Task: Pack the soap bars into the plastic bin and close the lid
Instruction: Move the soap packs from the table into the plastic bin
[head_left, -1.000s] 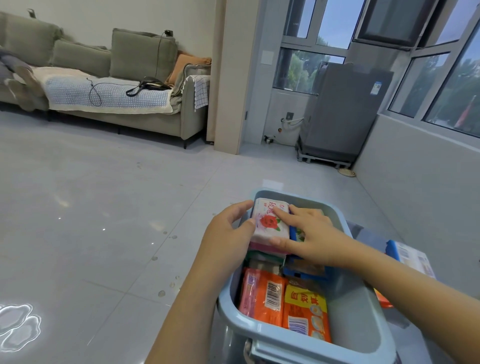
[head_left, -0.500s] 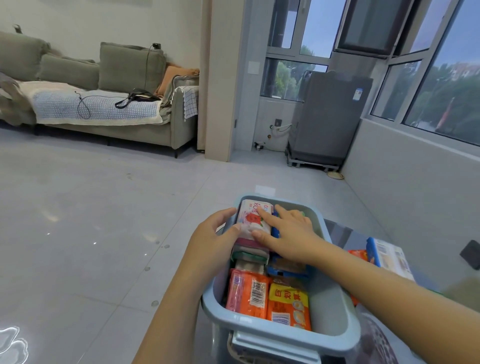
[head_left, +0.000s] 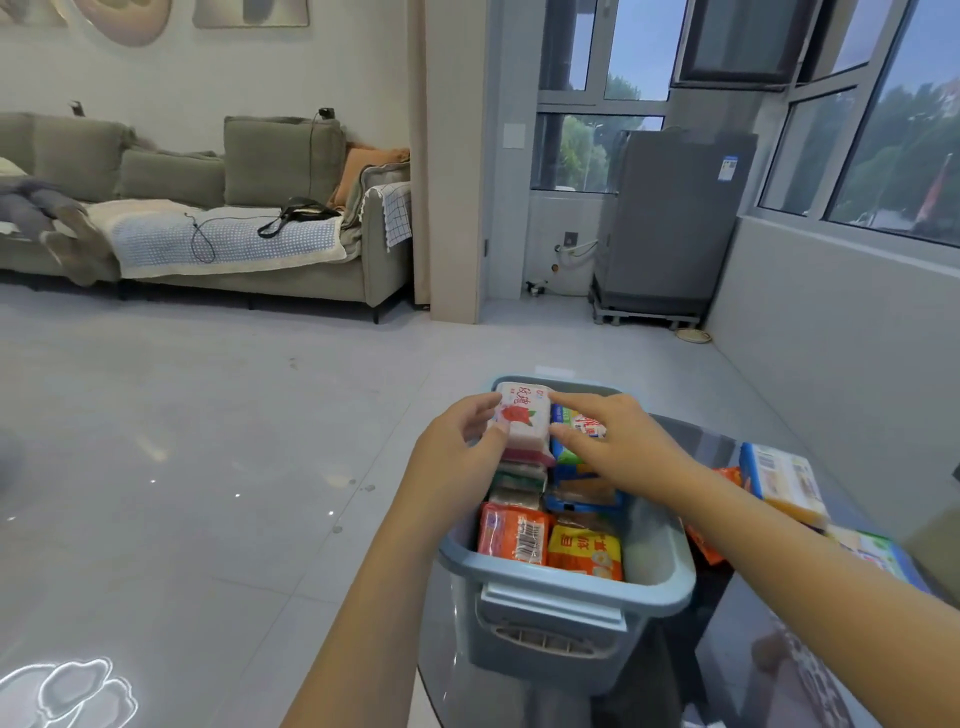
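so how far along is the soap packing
Mostly packed: the bin holds many bars. In hand: both hands, left and right, seat the rose bar on top. Left: loose bars on the table, then a lid, not visible here.

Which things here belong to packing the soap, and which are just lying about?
Job: blue bin; rose soap bar between left hand and right hand; loose soap bars on the table.
Lying about: sofa; grey appliance.

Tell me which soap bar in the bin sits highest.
The white rose-printed bar at the bin's far end, between both hands; the orange and yellow bars lie lower.
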